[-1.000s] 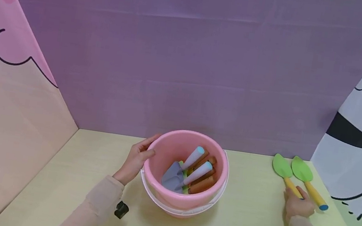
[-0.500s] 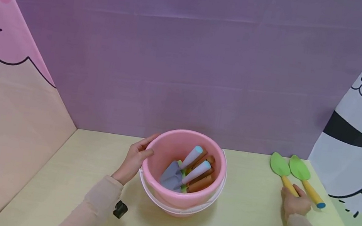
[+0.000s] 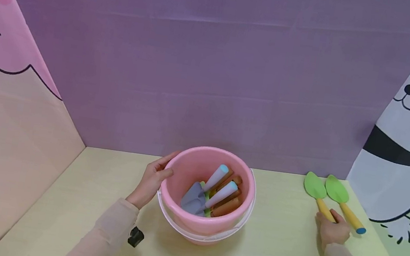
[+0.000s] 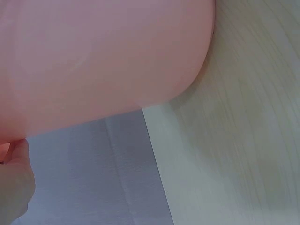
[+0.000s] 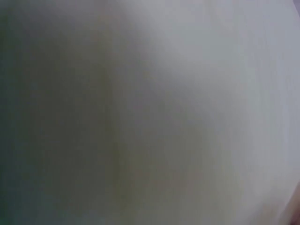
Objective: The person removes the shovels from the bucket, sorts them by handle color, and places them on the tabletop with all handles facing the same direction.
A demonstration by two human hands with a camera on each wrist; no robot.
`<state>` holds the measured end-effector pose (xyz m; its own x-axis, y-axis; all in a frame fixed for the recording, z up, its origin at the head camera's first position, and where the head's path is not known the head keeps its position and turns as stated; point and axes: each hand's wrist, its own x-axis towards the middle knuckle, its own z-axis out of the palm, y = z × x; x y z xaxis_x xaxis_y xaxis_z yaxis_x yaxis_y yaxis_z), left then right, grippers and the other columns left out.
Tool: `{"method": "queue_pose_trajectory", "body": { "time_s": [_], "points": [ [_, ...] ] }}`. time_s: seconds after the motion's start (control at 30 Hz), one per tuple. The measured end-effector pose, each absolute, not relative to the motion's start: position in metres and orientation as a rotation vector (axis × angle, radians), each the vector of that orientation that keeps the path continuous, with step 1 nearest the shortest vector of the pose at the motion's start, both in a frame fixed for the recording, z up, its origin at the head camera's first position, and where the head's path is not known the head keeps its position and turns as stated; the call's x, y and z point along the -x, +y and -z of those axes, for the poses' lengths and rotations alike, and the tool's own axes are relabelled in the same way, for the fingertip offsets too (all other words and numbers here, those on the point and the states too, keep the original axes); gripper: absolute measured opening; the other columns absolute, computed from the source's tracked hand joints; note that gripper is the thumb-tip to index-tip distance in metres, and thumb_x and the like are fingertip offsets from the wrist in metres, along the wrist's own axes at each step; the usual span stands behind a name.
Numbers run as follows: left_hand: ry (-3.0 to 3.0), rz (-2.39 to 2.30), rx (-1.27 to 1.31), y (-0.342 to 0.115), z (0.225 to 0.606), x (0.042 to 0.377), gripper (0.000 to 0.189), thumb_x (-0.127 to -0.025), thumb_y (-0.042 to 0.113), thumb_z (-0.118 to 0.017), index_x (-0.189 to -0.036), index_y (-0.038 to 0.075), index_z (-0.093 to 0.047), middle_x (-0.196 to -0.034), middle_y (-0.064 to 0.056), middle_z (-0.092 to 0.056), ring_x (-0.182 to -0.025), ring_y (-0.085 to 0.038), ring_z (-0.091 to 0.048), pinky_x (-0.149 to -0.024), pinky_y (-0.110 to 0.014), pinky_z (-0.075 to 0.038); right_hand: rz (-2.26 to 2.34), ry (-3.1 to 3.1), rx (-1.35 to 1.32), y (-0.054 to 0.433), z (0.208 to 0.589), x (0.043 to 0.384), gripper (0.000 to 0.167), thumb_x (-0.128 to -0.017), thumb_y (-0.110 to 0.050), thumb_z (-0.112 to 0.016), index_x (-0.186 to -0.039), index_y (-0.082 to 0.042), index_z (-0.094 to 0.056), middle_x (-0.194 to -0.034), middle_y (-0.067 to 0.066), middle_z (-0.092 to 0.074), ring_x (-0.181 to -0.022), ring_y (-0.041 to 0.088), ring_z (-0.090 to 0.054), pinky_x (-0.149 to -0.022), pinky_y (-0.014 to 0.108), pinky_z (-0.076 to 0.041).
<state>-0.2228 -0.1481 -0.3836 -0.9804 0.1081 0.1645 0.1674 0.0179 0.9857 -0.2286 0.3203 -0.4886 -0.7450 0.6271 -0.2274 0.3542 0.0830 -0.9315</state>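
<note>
A pink bucket (image 3: 195, 166) stands tilted toward me in the middle of the table. My left hand (image 3: 151, 182) grips its left rim, thumb inside. Grey toy shovels (image 3: 194, 197) with white, blue-tipped handles lie in the bucket, together with several brown-handled tools (image 3: 227, 207) whose heads are mostly hidden. On the right, a green toy shovel (image 3: 315, 185) with a yellow handle rests on the table; my right hand (image 3: 334, 231) pinches that handle. A matching green shovel (image 3: 336, 189) lies just to its right. The right wrist view is mostly blurred tabletop.
The bucket's white carrying handle (image 3: 208, 238) hangs down along its front. A purple backdrop (image 3: 212, 80) closes off the back of the pale wooden table (image 3: 275, 244). Printed panels stand at the left and right, the right one showing a panda (image 3: 404, 149).
The head view has shifted slightly, so the scene sits a little further left. Both hands keep their holds, and I see no clear movement of the bucket or shovels on the table.
</note>
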Motion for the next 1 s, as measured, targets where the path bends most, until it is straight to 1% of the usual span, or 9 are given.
{"method": "queue_pose_trajectory", "body": {
  "time_s": [0.33, 0.5, 0.63, 0.73, 0.87, 1.0],
  "points": [
    [-2.204, 2.157, 0.293, -0.147, 0.383, 0.223, 0.052, -0.085, -0.002, -0.045, -0.136, 0.009, -0.045, -0.132, -0.018, -0.048, -0.103, -0.009, -0.055, -0.08, -0.017, -0.049, -1.798, -2.065, 1.005, 0.318, 0.482, 0.224, 0.066, -0.084, -0.032, -0.061, -0.141, -0.011, -0.036, -0.149, 0.009, -0.028, -0.133, 0.027, -0.028, -0.111, 0.037, -0.023],
    [-2.206, 2.16, 0.288, -0.147, 0.383, 0.223, 0.052, -0.085, -0.002, -0.045, -0.136, 0.008, -0.044, -0.134, -0.016, -0.047, -0.106, -0.011, -0.054, -0.081, -0.017, -0.048, -1.829, -2.04, 1.02, 0.315, 0.478, 0.22, 0.067, -0.085, -0.033, -0.06, -0.142, -0.01, -0.033, -0.151, 0.009, -0.023, -0.133, 0.028, -0.025, -0.112, 0.039, -0.02],
    [-2.214, 2.153, 0.29, -0.147, 0.384, 0.223, 0.051, -0.086, -0.002, -0.045, -0.136, 0.01, -0.045, -0.135, -0.014, -0.048, -0.11, -0.015, -0.053, -0.081, -0.018, -0.048, -1.848, -2.017, 1.046, 0.314, 0.478, 0.217, 0.07, -0.084, -0.036, -0.061, -0.143, -0.012, -0.032, -0.152, 0.008, -0.019, -0.136, 0.028, -0.021, -0.113, 0.039, -0.017],
    [-2.222, 2.143, 0.299, -0.147, 0.384, 0.224, 0.051, -0.086, -0.001, -0.045, -0.136, 0.01, -0.045, -0.135, -0.014, -0.048, -0.111, -0.017, -0.053, -0.082, -0.018, -0.049, -1.856, -1.988, 1.08, 0.314, 0.479, 0.215, 0.072, -0.083, -0.041, -0.061, -0.143, -0.015, -0.032, -0.152, 0.006, -0.02, -0.136, 0.025, -0.021, -0.113, 0.037, -0.019],
    [-2.214, 2.137, 0.297, -0.147, 0.385, 0.224, 0.052, -0.086, -0.001, -0.045, -0.136, 0.01, -0.045, -0.134, -0.015, -0.048, -0.107, -0.014, -0.054, -0.081, -0.018, -0.049, -1.864, -1.95, 1.111, 0.313, 0.477, 0.21, 0.075, -0.081, -0.047, -0.06, -0.144, -0.019, -0.031, -0.15, 0.003, -0.027, -0.132, 0.021, -0.028, -0.111, 0.032, -0.024],
    [-2.215, 2.141, 0.299, -0.148, 0.386, 0.224, 0.052, -0.085, -0.001, -0.045, -0.136, 0.01, -0.045, -0.133, -0.016, -0.049, -0.103, -0.011, -0.056, -0.079, -0.018, -0.05, -1.835, -1.907, 1.091, 0.311, 0.47, 0.205, 0.072, -0.082, -0.042, -0.061, -0.143, -0.016, -0.033, -0.147, 0.003, -0.033, -0.13, 0.016, -0.034, -0.108, 0.025, -0.029]
  ]
}}
